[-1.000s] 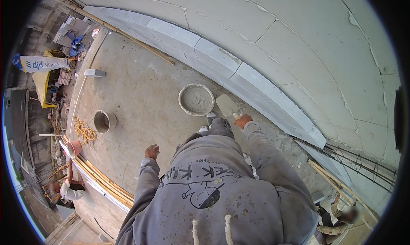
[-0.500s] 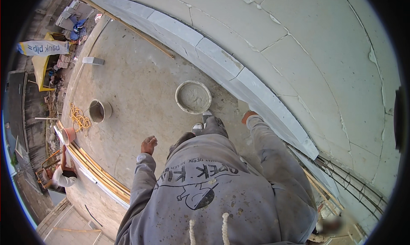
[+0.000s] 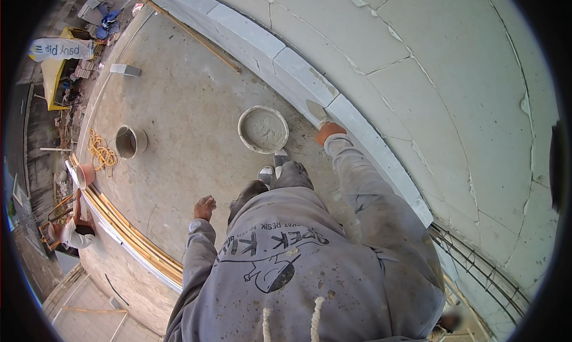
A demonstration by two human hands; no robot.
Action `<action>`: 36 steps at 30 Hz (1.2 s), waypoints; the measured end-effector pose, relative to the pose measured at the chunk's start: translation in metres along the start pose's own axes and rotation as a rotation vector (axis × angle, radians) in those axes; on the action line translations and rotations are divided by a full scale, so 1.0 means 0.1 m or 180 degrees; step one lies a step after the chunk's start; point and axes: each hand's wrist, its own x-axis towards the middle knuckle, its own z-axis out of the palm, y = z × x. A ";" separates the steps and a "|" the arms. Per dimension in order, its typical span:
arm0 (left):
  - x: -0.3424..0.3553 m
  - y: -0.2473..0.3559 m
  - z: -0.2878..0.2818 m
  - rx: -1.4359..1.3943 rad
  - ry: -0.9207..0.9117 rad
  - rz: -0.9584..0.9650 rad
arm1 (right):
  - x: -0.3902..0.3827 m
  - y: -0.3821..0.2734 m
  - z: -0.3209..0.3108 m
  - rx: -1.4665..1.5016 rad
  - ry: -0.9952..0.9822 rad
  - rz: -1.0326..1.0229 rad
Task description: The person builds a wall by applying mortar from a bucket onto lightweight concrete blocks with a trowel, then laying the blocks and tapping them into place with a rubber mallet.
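My right hand (image 3: 330,133) is closed round the handle of a trowel (image 3: 316,110). Its pale, pointed blade reaches ahead of my fist, beside the low white block wall (image 3: 357,127); whether blade and wall touch, I cannot tell. A round tub of wet grey mortar (image 3: 263,130) sits on the floor just beyond my feet, to the left of the trowel. Over the floor at my left side hangs my left hand (image 3: 205,207), empty, its fingers loosely bent and partly apart.
On the concrete floor (image 3: 185,103) at left stand a bucket (image 3: 131,142), a yellow hose or rope coil (image 3: 101,151) and a loose white block (image 3: 126,70). A reddish bucket (image 3: 85,175) and long wooden strips (image 3: 131,234) line the left edge. Another person (image 3: 74,231) is beyond it.
My right hand has moved forward and a little left along the wall, bringing the trowel blade into clearer sight. My left hand stays low at my side.
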 end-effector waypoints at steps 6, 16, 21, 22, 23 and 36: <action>-0.04 0.23 0.20 -0.0369 0.0167 0.0302 | 0.01 0.32 0.04 -0.0286 -0.0465 0.0159; 0.15 0.06 0.12 -0.0228 0.0127 0.0459 | -0.09 -0.51 -0.26 0.0102 0.0027 -0.0692; 0.06 0.27 -0.11 -0.0111 0.0728 0.0667 | 0.09 -0.32 0.43 -0.0146 -0.0317 -0.0648; 0.08 0.29 -0.19 0.0022 0.0843 0.0730 | 0.15 -0.19 0.69 -0.0200 -0.0519 -0.0389; 0.09 0.29 -0.26 -0.0031 0.0896 0.0741 | 0.15 -0.08 0.93 -0.0151 -0.0555 -0.0088; 1.29 -1.00 -2.03 -0.1005 0.0198 -0.0418 | -0.75 -0.22 1.73 -0.0824 -0.1166 -0.0563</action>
